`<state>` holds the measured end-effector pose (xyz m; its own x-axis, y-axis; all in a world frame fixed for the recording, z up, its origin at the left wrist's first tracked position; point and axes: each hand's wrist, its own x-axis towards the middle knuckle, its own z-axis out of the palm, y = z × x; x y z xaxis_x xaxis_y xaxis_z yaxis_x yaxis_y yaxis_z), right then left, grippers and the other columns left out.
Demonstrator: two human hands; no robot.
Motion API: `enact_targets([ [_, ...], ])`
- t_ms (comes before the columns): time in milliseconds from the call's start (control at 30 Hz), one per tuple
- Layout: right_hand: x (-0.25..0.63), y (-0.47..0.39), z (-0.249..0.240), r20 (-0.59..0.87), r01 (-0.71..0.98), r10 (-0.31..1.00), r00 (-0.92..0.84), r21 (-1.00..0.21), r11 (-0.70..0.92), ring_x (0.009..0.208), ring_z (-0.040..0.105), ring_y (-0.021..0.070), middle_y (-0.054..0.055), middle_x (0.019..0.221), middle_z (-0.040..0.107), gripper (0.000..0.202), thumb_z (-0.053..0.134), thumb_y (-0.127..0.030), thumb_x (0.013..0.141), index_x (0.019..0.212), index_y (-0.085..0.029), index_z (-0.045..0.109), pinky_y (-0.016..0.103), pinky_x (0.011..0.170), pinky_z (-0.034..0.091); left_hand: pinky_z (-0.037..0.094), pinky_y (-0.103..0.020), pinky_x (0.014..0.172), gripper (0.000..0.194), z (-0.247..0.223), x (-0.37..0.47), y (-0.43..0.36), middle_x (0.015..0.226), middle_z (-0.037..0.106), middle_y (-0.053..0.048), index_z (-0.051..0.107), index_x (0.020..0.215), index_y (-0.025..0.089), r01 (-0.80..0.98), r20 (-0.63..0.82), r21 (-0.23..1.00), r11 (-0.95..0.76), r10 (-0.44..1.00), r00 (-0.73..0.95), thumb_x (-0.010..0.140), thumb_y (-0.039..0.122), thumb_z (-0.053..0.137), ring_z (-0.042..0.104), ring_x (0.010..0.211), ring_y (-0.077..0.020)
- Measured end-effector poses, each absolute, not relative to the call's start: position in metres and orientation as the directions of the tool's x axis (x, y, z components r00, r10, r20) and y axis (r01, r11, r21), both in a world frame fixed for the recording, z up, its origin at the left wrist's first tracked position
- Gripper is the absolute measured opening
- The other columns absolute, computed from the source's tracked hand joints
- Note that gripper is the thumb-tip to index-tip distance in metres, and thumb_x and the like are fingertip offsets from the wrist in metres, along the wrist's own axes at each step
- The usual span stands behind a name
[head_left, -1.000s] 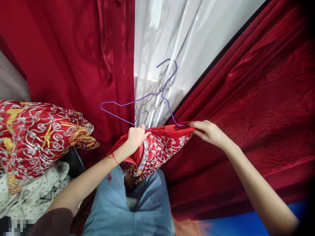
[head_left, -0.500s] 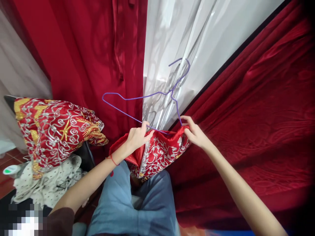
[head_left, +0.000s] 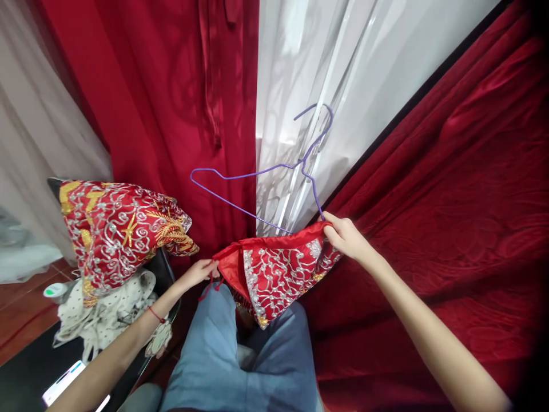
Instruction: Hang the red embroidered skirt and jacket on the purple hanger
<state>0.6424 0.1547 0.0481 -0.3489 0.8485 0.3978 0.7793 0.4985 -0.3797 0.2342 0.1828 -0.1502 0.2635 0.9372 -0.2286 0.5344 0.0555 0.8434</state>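
A red garment with silver and gold embroidery (head_left: pixel 281 272) is stretched between my two hands above my knees. My left hand (head_left: pixel 201 273) pinches its left end, where a thin red tie hangs down. At the upper right corner, my right hand (head_left: pixel 346 236) grips the red satin edge together with the right end of a purple wire hanger (head_left: pixel 253 173). The hanger tilts upward, its hook towards the white curtain. Its left arm is bare, and part of its lower bar passes behind the garment's top edge.
On a black chair (head_left: pixel 165 266) at left lies another red embroidered garment (head_left: pixel 124 234). Beneath it are a dotted white cloth (head_left: pixel 107 306) and a white-lidded container (head_left: pixel 55 290). A lit phone (head_left: pixel 64 382) lies nearby. Red curtains (head_left: pixel 450 189) and a white curtain (head_left: pixel 283 74) hang ahead.
My left hand has let go of the hanger's lower bar area and moved left and down to the garment's end, drawing the top edge straighter. My right hand stays at the hanger's right end.
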Motion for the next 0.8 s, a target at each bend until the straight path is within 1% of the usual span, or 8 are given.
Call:
enact_targets([
  [100,0.644,0.154,0.048,0.403,0.768,0.841,-0.36,-0.384,0.513,0.045,0.041,0.0123,-0.006,0.05,0.043,0.014,0.038,-0.024,0.085,0.071,-0.025,0.036,0.026,0.053,0.03,0.053,-0.037,0.085,0.051,-0.136,0.245,0.196,0.085,0.067,-0.007,0.043,0.07,0.021,0.328,-0.003,0.945,-0.023,0.997,0.077,0.086,0.069,0.037,0.066,0.09,-0.0221],
  [233,0.643,0.151,0.048,0.412,0.754,0.834,-0.368,-0.392,0.526,0.045,0.04,0.0119,-0.007,0.05,0.04,0.016,0.038,-0.024,0.086,0.071,-0.025,0.036,0.026,0.053,0.029,0.041,-0.054,0.104,0.04,-0.109,0.276,0.2,0.117,0.062,-0.019,0.053,0.096,0.017,0.722,0.311,0.677,-0.142,0.944,-0.107,0.084,0.054,0.051,0.055,0.122,-0.034],
  [300,0.642,0.15,0.048,0.413,0.753,0.833,-0.369,-0.393,0.528,0.045,0.04,0.012,-0.007,0.05,0.04,0.015,0.037,-0.024,0.087,0.071,-0.025,0.036,0.026,0.053,0.029,0.027,-0.06,0.113,0.051,-0.101,0.297,0.195,0.143,0.046,-0.028,0.05,0.119,0.011,0.843,0.455,0.473,-0.256,0.89,0.015,0.081,0.042,0.06,0.035,0.143,-0.039],
  [400,0.64,0.149,0.048,0.412,0.757,0.832,-0.372,-0.383,0.529,0.045,0.041,0.0124,-0.006,0.05,0.04,0.015,0.037,-0.024,0.086,0.072,-0.025,0.037,0.027,0.053,0.029,0.009,-0.059,0.119,0.062,-0.095,0.326,0.188,0.157,0.034,-0.025,0.041,0.139,0.012,0.765,0.502,0.305,-0.567,0.779,0.377,0.083,0.033,0.058,0.02,0.152,-0.0344],
  [467,0.64,0.15,0.049,0.409,0.761,0.83,-0.378,-0.373,0.53,0.045,0.041,0.0127,-0.006,0.05,0.04,0.013,0.038,-0.024,0.085,0.072,-0.025,0.037,0.026,0.053,0.029,0.007,-0.055,0.121,0.051,-0.09,0.337,0.19,0.146,0.052,-0.018,0.048,0.134,0.017,0.679,0.482,0.348,-0.646,0.745,0.462,0.087,0.036,0.056,0.038,0.144,-0.0304],
  [567,0.64,0.149,0.049,0.405,0.775,0.837,-0.368,-0.365,0.516,0.045,0.042,0.0132,-0.006,0.05,0.041,0.012,0.037,-0.024,0.085,0.073,-0.025,0.036,0.027,0.053,0.029,0.027,-0.045,0.116,0.027,-0.085,0.336,0.197,0.103,0.072,-0.007,0.063,0.1,0.019,0.608,0.453,0.495,-0.621,0.781,0.43,0.093,0.043,0.051,0.065,0.104,-0.0213],
  [667,0.638,0.148,0.048,0.403,0.796,0.851,-0.338,-0.36,0.486,0.044,0.042,0.0137,-0.005,0.049,0.041,0.014,0.037,-0.024,0.085,0.072,-0.026,0.034,0.027,0.053,0.029,0.041,-0.036,0.1,0.034,-0.083,0.315,0.196,0.084,0.07,-0.004,0.061,0.077,0.019,0.557,0.473,0.572,-0.602,0.797,0.376,0.093,0.048,0.053,0.064,0.085,-0.0178],
  [800,0.633,0.149,0.046,0.413,0.815,0.854,-0.316,-0.343,0.467,0.043,0.042,0.0143,-0.005,0.048,0.041,0.015,0.039,-0.025,0.085,0.071,-0.026,0.034,0.028,0.052,0.029,0.046,-0.027,0.067,0.038,-0.084,0.278,0.175,0.063,0.061,0.001,0.056,0.079,0.02,0.408,0.304,0.804,-0.432,0.889,0.341,0.095,0.053,0.048,0.058,0.062,-0.0137],
])
